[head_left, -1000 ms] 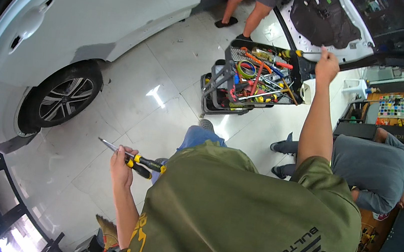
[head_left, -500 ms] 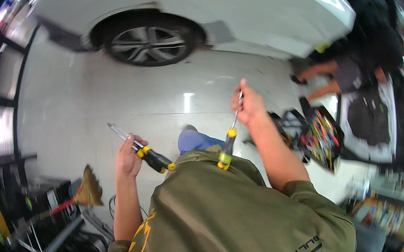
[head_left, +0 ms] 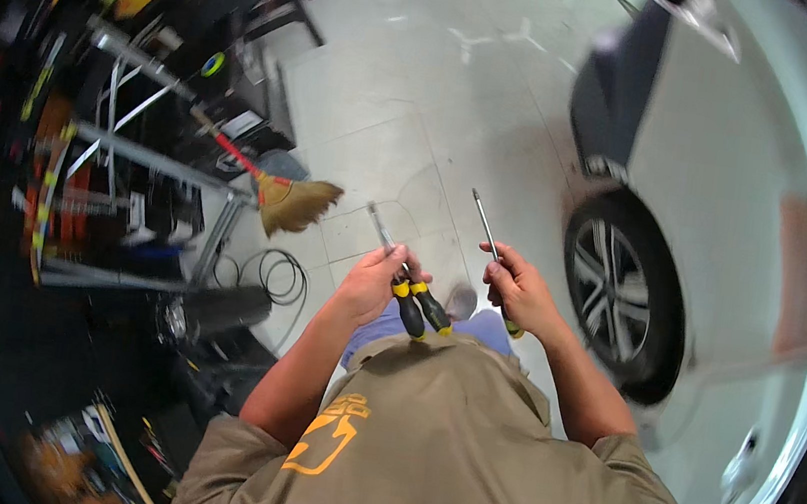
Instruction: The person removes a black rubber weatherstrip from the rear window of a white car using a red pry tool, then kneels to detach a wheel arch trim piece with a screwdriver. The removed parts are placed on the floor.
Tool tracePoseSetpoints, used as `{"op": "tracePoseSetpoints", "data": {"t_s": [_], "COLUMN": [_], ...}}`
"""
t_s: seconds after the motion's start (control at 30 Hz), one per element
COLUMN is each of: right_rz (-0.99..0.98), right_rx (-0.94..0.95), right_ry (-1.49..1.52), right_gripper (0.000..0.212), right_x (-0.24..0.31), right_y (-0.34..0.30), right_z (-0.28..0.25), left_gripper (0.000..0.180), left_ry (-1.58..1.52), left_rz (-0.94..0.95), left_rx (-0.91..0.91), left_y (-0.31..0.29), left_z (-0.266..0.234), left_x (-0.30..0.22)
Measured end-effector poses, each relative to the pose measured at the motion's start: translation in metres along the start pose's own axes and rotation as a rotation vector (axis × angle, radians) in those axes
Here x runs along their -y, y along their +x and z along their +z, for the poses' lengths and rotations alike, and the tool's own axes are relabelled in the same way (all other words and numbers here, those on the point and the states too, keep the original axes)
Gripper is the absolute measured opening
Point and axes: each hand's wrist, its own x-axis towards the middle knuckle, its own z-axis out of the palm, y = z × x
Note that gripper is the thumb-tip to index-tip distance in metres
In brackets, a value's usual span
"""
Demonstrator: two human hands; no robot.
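Observation:
Two screwdrivers with black and yellow handles (head_left: 409,309) are pinched by their shafts in my left hand (head_left: 373,282), handles toward my body and metal tips pointing away. My right hand (head_left: 522,292) is closed on another screwdriver (head_left: 484,224), gripped at its shaft. Its tip points away from me; part of its yellow handle shows below the fingers, the rest is hidden by the hand. Both hands are in front of my waist, apart from each other, above the floor.
To the right stands a white car (head_left: 746,254) with its wheel (head_left: 621,284) near my right arm. On the left are a straw broom (head_left: 297,204), a metal ladder-like frame (head_left: 148,155), a coiled black cable (head_left: 281,277) and a dark cylinder (head_left: 214,314). Tiled floor (head_left: 387,139) lies ahead.
My view has turned left: the car went from ahead to my right, and the broom and frame came closer. My hands drew nearer together. The right screwdriver's tip swung to point away from me.

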Motion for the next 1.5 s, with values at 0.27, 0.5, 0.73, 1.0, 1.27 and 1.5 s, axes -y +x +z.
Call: {"op": "tracePoseSetpoints", "data": {"t_s": [0.27,0.5,0.73,1.0,1.27,1.5], "right_rz": [-0.514,-0.293,0.153,0.066,-0.241,-0.088], "right_rx": [0.202,0.309,0.478,0.381,0.011,-0.387], "right_ry": [-0.711,-0.651,-0.192,-0.196,-0.637,-0.409], "right_gripper": [0.027,0.029,0.046,0.043,0.043,0.035], "right_x": [0.118,0.157,0.275,0.29,0.441,0.472], "right_y": [0.201,0.369,0.524,0.736,0.865,0.973], "right_z": [-0.028,-0.057,-0.164,-0.362,-0.551,-0.728], "left_gripper": [0.033,0.025,0.025,0.022,0.032,0.041], "left_ry": [0.189,0.476,0.491,-0.096,-0.197,0.138], "left_rz": [0.295,0.31,0.245,0.162,0.153,0.127], "left_rx": [-0.18,-0.242,-0.111,-0.176,0.056,0.339], "left_y": [0.144,0.308,0.502,0.78,0.989,1.212], "left_z": [-0.009,-0.028,0.0,0.048,0.188,0.337], "left_x": [-0.094,-0.252,-0.401,-0.461,-0.613,-0.686]}}
